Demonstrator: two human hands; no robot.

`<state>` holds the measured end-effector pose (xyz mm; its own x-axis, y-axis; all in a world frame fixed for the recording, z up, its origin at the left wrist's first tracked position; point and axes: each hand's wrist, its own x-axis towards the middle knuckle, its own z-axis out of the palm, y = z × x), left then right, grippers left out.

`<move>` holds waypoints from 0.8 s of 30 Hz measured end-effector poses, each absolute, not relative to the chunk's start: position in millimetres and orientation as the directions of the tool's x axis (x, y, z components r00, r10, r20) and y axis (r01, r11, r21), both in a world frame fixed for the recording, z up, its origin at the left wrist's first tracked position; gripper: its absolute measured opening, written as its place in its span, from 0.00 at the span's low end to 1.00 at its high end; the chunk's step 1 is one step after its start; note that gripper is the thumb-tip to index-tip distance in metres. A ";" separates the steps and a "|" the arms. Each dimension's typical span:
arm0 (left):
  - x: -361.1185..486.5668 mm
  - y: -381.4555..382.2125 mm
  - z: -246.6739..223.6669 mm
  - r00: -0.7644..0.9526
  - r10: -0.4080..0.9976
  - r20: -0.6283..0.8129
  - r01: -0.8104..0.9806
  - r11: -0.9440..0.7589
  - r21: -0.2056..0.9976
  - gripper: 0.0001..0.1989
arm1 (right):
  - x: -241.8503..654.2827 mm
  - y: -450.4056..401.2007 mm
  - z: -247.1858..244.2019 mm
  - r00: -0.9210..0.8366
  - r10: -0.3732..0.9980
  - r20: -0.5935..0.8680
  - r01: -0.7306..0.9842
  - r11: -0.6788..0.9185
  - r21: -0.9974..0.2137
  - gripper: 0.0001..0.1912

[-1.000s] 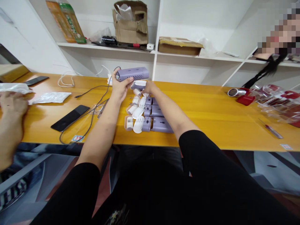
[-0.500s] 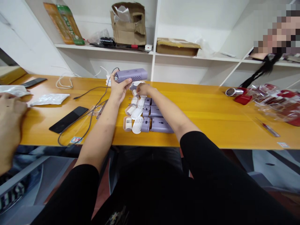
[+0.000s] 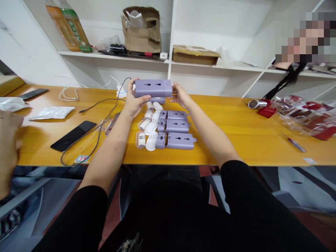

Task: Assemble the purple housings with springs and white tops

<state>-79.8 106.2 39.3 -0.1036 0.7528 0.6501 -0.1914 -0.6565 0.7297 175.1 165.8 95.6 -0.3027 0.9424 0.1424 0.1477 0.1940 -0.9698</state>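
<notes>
The left hand [image 3: 133, 102] has its fingers wrapped around the left end of a lavender, box-shaped plastic case with a perforated side [image 3: 153, 87], gripping it above the far part of the worktop [image 3: 225, 134]. The right hand [image 3: 181, 96] has bent fingers at the case's right end; whether they grip it, I cannot tell. Below and nearer lie 3 similar lavender plastic cases [image 3: 181, 140] in rows, with white rounded plastic pieces [image 3: 151, 141] and thin metal coils to their left. Farther left are a black rectangular phone [image 3: 73, 135], a white plastic packet [image 3: 52, 113] and, at the edge, a co-worker's arm [image 3: 7, 150]. Red items in clear plastic wrapping [image 3: 307, 113] lie at right. Far off, a white shelf carries a flat brown cardboard box [image 3: 195, 56].
</notes>
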 end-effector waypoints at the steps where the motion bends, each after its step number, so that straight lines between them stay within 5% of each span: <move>1: -78.3 107.1 38.0 -0.043 0.725 0.687 -0.156 -0.684 0.712 0.62 | 188.8 152.6 94.9 -0.323 0.938 0.128 0.053 0.153 -0.987 0.30; 9: -54.1 97.9 28.6 0.203 0.598 0.775 0.158 -0.801 0.577 0.63 | 260.8 82.9 67.3 -0.412 0.885 0.217 -0.263 0.113 -0.958 0.32; 24: -55.6 84.5 28.9 0.326 0.603 0.729 0.435 -0.780 0.451 0.48 | 265.3 111.9 31.3 -0.371 0.854 0.365 -0.136 0.338 -0.931 0.36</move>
<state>-55.6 84.5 28.9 0.3256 0.6027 0.7285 0.4346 -0.7797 0.4508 265.3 111.9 31.3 -0.3709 0.8541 0.3646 -0.1363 0.3383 -0.9311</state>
